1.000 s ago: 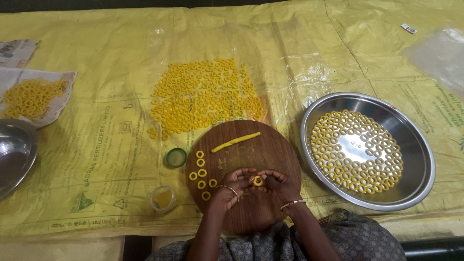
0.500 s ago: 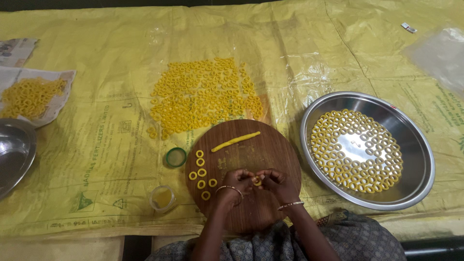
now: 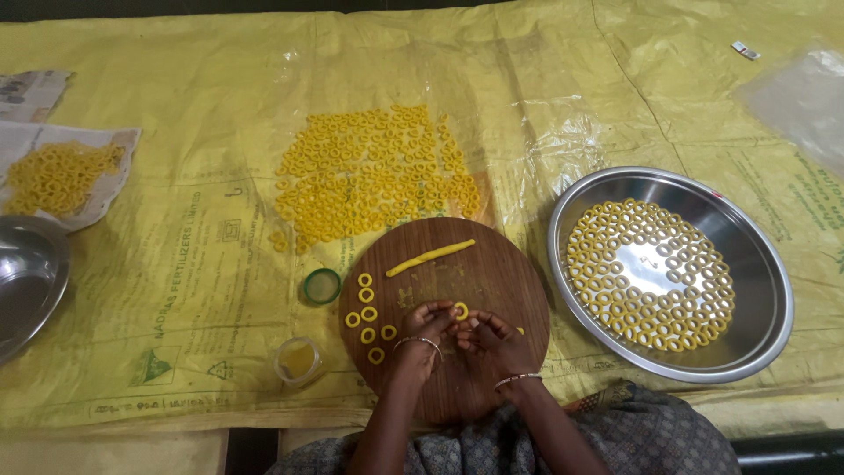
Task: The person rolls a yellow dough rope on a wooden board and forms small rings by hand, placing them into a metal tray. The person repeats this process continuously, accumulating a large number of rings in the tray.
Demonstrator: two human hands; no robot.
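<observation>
We pinch one small yellow dough ring [image 3: 461,310] between the fingertips of our left hand [image 3: 428,324] and right hand [image 3: 492,339], both grips closed on it, low over the round wooden board [image 3: 492,273]. We press the joint gently so the loop stays round. Left on the board lie six finished rings [image 3: 367,315]; far on it, one dough rope [image 3: 430,258].

**Count of items on the yellow sheet**

Two hands [image 3: 457,332] worked over one round wooden board [image 3: 492,264]. On the board: one dough rope [image 3: 430,258], six finished rings [image 3: 367,313] in a cluster, one ring [image 3: 461,310] at the fingertips. Two steel dishes: large tray [image 3: 756,264], bowl [image 3: 26,281]. One green lid [image 3: 322,286], one small jar [image 3: 297,360]. Loose rings [image 3: 369,176] beyond counting.
</observation>
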